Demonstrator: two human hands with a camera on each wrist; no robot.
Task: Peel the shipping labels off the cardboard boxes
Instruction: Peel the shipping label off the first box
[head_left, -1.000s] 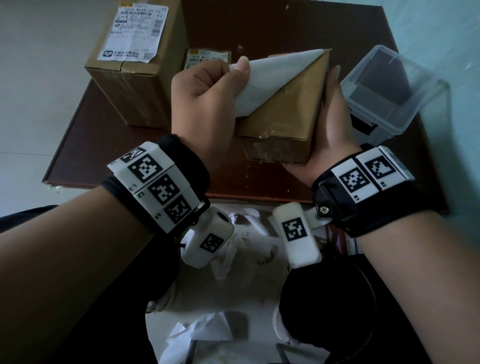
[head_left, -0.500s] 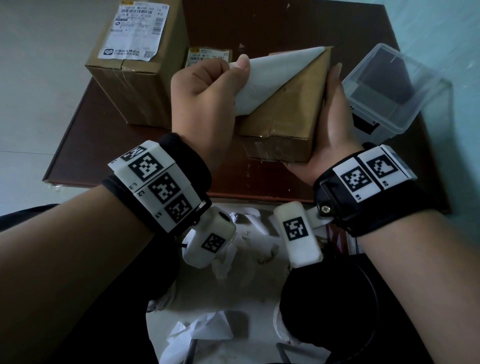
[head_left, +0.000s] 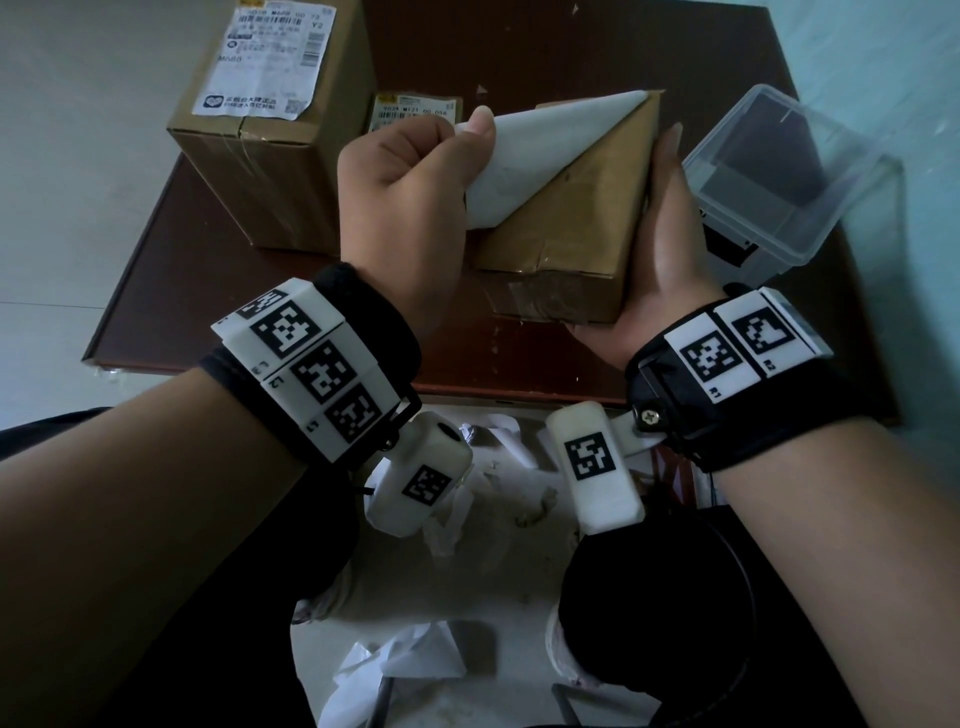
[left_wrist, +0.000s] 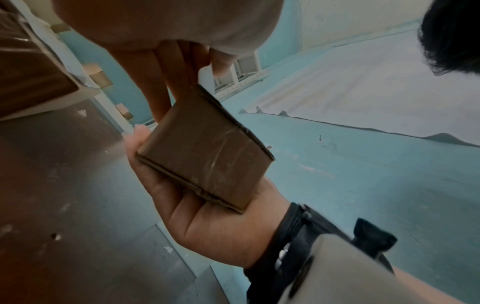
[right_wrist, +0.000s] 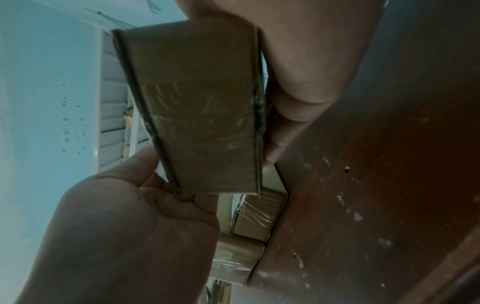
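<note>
I hold a small cardboard box (head_left: 566, 244) above the brown table (head_left: 208, 291). My right hand (head_left: 654, 249) cradles it from the right and from below; the box (left_wrist: 205, 156) lies in that palm (left_wrist: 207, 218). My left hand (head_left: 415, 171) is a fist that pinches the white shipping label (head_left: 540, 150). The label is lifted off the box top along a diagonal, blank side up, and its far right corner still sticks. In the right wrist view the taped box end (right_wrist: 192, 113) fills the middle.
A large box (head_left: 270, 171) with a printed label (head_left: 265, 57) stands at the table's back left. A small labelled box (head_left: 415, 106) sits behind my left hand. A clear plastic container (head_left: 779, 171) is at the right. Paper scraps (head_left: 400, 665) lie on the floor.
</note>
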